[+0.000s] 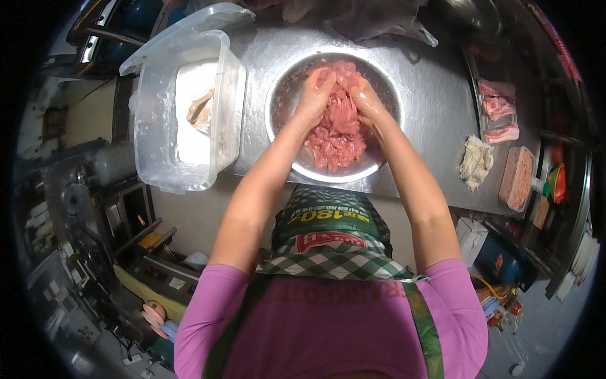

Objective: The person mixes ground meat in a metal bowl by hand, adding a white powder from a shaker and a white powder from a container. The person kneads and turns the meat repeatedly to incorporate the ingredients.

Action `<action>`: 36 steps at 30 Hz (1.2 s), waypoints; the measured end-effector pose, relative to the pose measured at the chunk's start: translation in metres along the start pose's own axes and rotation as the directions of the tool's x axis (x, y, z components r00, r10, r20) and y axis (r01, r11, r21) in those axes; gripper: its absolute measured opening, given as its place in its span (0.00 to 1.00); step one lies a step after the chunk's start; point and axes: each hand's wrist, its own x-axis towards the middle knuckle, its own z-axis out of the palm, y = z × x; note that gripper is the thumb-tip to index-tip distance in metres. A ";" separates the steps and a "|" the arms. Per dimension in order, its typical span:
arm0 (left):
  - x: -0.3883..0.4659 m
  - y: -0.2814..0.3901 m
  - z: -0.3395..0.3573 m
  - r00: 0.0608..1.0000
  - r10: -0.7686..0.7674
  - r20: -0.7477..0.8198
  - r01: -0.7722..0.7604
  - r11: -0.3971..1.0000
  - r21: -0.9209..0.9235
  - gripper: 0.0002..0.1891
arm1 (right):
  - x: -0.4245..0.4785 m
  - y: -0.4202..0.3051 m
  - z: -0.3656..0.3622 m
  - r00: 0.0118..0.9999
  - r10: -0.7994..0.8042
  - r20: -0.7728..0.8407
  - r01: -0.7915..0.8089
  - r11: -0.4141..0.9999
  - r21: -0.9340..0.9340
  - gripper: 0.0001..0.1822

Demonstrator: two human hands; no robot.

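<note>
A round stainless steel bowl stands on the metal worktop before me, holding a heap of wet, sliced raw meat. My left hand is in the bowl at the heap's upper left, its fingers closed around some of the meat. Across from it my right hand grips the same mass from the right. The meat hangs between both hands onto the lower part of the heap. Brownish bits and a little liquid show on the bowl's inner wall. Some fingertips are hidden by meat.
Left of the bowl is a clear plastic tub with white powder and a scoop-like object. Plastic bags lie behind. On the right are a tray with meat pieces, a cloth and a container of minced meat.
</note>
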 end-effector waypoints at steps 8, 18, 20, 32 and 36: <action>-0.045 0.097 0.020 0.951 0.295 0.087 -0.308 0.910 0.278 0.11 | -0.056 -0.077 0.046 0.921 -0.388 0.031 0.301 0.659 -0.690 0.16; -0.054 0.012 -0.049 0.988 -0.151 -0.032 0.101 0.474 0.874 0.26 | -0.058 0.021 -0.062 0.981 0.063 -0.181 -0.170 0.727 -0.665 0.19; -0.059 -0.029 -0.037 0.972 -0.218 -0.090 0.235 0.875 0.424 0.32 | -0.069 0.027 -0.026 0.934 0.257 -0.249 -0.300 0.942 -0.153 0.22; -0.071 0.121 -0.028 0.794 -0.062 0.604 -0.309 0.815 0.491 0.17 | -0.103 -0.073 0.014 0.991 0.054 0.124 0.056 0.668 -0.742 0.19; -0.037 0.105 -0.033 0.861 -0.222 0.457 -0.232 0.628 0.743 0.14 | -0.116 -0.071 0.017 0.910 0.367 -0.195 -0.411 0.863 -0.294 0.26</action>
